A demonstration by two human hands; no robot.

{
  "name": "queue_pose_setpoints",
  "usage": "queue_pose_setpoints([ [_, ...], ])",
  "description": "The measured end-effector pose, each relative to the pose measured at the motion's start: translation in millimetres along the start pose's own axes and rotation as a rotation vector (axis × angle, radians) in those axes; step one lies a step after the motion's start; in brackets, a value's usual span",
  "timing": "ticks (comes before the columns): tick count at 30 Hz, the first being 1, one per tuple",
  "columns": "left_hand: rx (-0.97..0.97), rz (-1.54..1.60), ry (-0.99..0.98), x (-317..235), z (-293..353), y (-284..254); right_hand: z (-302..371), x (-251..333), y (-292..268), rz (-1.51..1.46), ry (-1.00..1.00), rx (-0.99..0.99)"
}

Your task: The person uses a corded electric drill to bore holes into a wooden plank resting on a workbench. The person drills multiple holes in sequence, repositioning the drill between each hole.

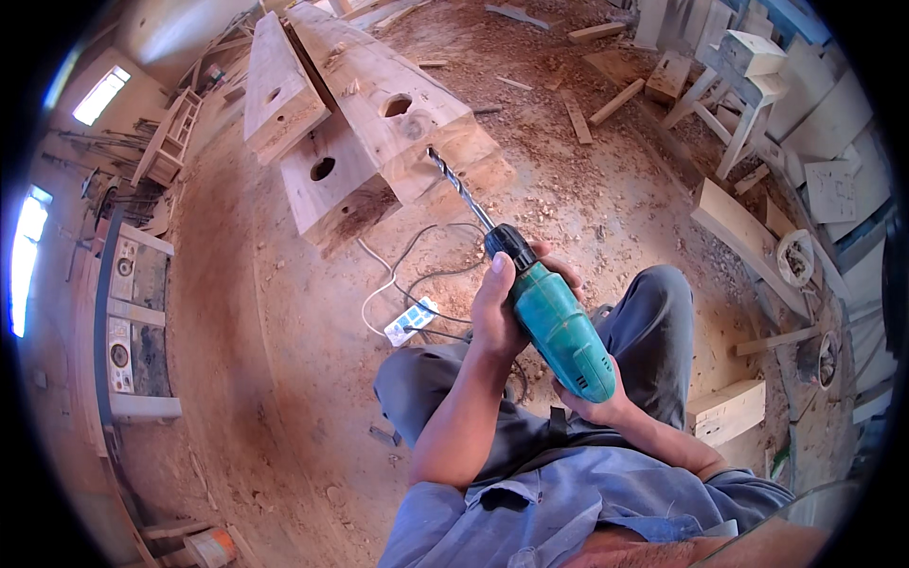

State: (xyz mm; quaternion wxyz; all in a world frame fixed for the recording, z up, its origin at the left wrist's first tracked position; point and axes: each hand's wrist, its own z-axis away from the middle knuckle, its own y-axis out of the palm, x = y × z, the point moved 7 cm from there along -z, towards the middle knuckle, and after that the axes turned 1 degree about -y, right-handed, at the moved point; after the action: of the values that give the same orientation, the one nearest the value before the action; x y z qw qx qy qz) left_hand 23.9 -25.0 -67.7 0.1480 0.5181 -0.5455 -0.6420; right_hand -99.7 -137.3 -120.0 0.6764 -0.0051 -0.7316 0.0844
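Observation:
A green power drill [559, 322] with a black chuck is held in both hands above my lap. My left hand [500, 308] wraps round its front, just behind the chuck, with the thumb along the side. Under the rear of the drill body, my right hand [606, 402] is closed, and its grip is partly hidden. The long twist bit [461, 194] points up and away. Its tip is close to the end face of a thick wooden beam [417, 114] that has a round hole through its top; whether they touch I cannot tell.
Other bored beams [276, 95] lie alongside. A white power strip [411, 322] with cables rests on the floor before my knees. Wood chips and offcuts [617, 101] are scattered about. On the right stand a wooden stool [743, 90], a long plank [748, 241] and a block [727, 412].

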Motion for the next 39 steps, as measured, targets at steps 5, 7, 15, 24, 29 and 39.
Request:
queue_pose_setpoints([
  [5,0.165,-0.176,0.03,-3,5,16,5,18,3,-0.05,0.025,-0.02],
  [7,0.193,-0.147,0.007,0,5,14,7,24,2,-0.046,0.024,-0.031],
  [15,0.103,-0.028,-0.099,-1,3,26,8,53,3,-0.163,0.077,-0.051],
  [24,0.146,-0.074,-0.096,0,1,30,6,82,-5,0.003,0.015,-0.027],
  [29,0.126,0.01,-0.037,1,3,34,6,90,-9,-0.003,0.046,-0.027],
  [39,0.137,0.05,-0.027,2,0,35,5,88,-14,0.0,0.041,-0.024],
])
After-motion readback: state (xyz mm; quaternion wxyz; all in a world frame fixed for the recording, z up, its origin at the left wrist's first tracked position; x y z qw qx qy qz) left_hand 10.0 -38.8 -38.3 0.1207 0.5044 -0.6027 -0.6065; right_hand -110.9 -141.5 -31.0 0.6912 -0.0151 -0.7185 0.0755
